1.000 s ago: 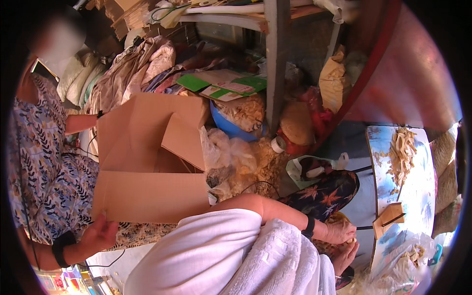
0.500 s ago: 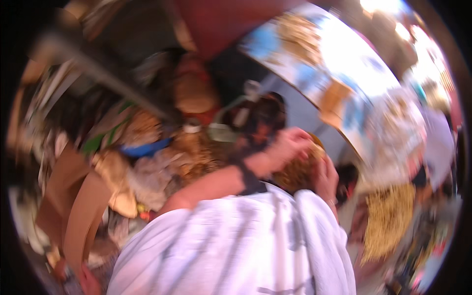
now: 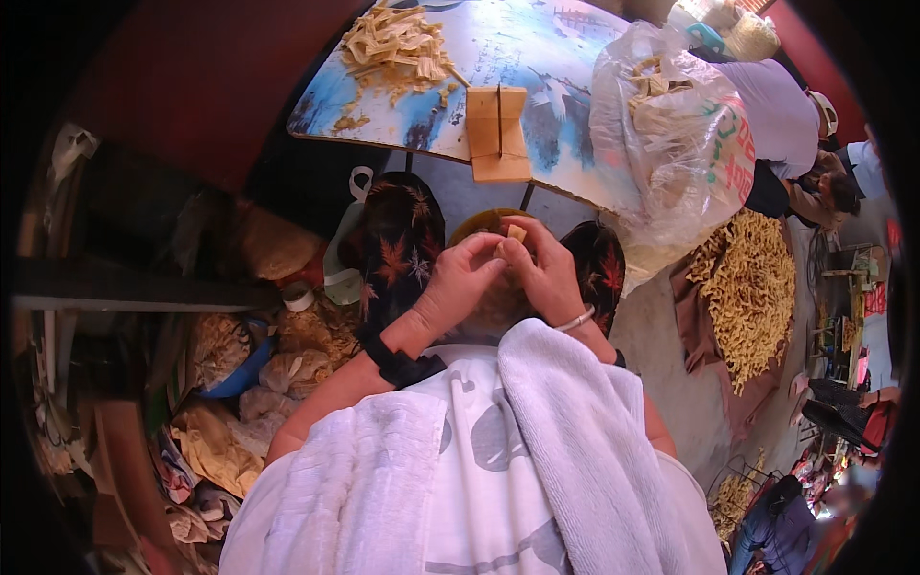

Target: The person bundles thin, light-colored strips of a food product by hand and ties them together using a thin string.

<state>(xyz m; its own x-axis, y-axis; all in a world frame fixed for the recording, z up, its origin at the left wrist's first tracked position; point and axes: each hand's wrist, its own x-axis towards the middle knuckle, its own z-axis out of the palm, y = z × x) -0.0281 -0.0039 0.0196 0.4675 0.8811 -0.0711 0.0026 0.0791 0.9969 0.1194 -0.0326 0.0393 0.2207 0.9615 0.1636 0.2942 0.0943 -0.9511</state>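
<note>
Both hands meet in front of me over a yellow-rimmed round container (image 3: 468, 223) between my knees. My left hand (image 3: 458, 286) is closed, its thumb and fingertips pinched together against the other hand; anything inside the pinch is hidden. My right hand (image 3: 546, 278) has its fingers curled around a small pale tan strip piece (image 3: 516, 233), whose end shows above the fingertips. The container's contents lie in shadow below my hands. Just beyond, at the table's near edge, stands a small wooden stand (image 3: 496, 125) with a thin dark upright piece in its middle.
A painted table (image 3: 537, 48) carries a pile of flat tan strips (image 3: 395, 46). A clear plastic bag (image 3: 661, 153) bulges over its right edge. Yellowish twisted pieces (image 3: 752, 297) cover a cloth on the floor. Left are a blue basin (image 3: 240, 372) and stuffed bags; a person (image 3: 776, 105) bends at far right.
The view has swung and steadied, so the table now sits straight ahead. My hands, apart over the container before, are now together, with a tan piece showing between the fingers.
</note>
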